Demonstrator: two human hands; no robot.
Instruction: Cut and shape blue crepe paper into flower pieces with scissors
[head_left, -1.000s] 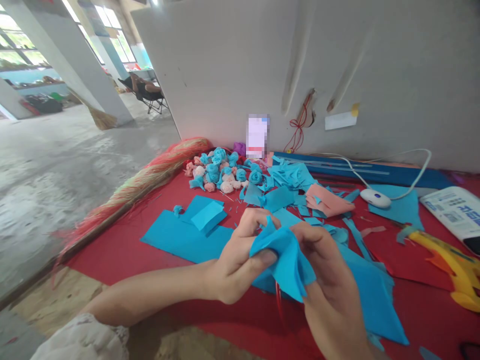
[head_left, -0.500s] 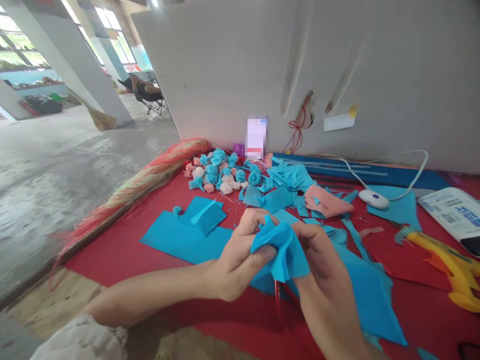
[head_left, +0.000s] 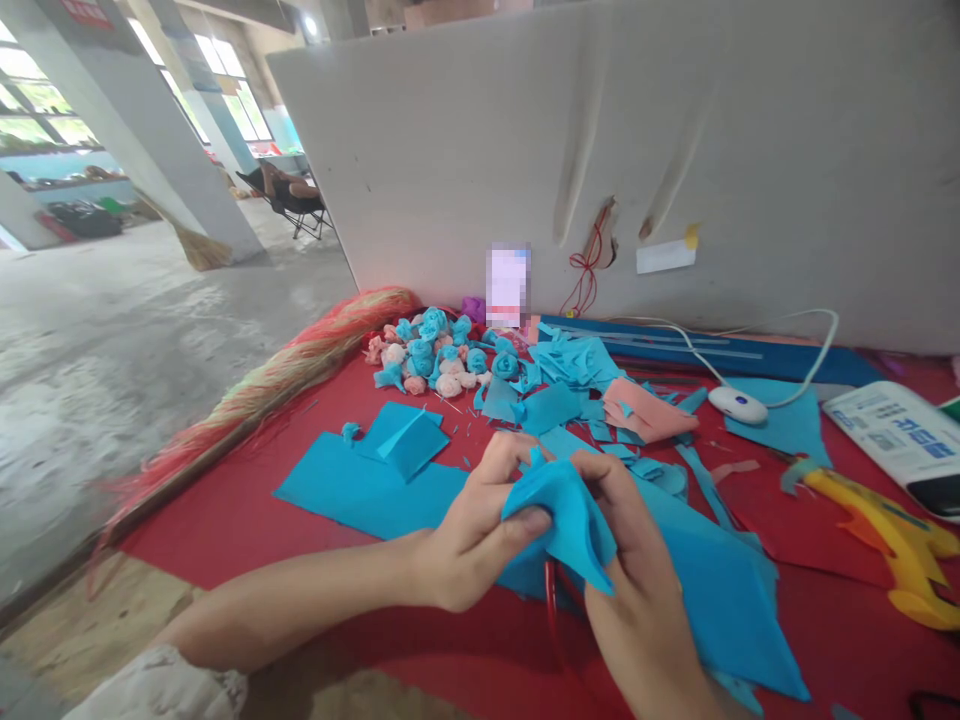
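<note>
Between my two hands is a folded, gathered piece of blue crepe paper [head_left: 568,512]. My left hand [head_left: 474,535] pinches its left side, the thumb pressed on the front. My right hand [head_left: 637,565] grips the right side, with some fingertips hidden behind the paper. A glossy red curved handle [head_left: 551,595] shows just below the paper, by my right palm; the rest of it is hidden. Under my hands lie flat blue paper sheets [head_left: 352,490]. Beyond them is a heap of blue, pink and white paper roses [head_left: 421,357].
Blue paper scraps [head_left: 574,360] and a folded pink paper piece [head_left: 646,410] lie behind my hands. At right are a yellow glue gun [head_left: 885,530], a white corded device [head_left: 738,405] and a white packet [head_left: 892,440]. Straw-like red and cream fibres [head_left: 300,360] line the left table edge.
The blue paper has been turned and folded over, its lower right corner now pointing down along my right hand. Both hands keep their hold. The camera view has shifted slightly.
</note>
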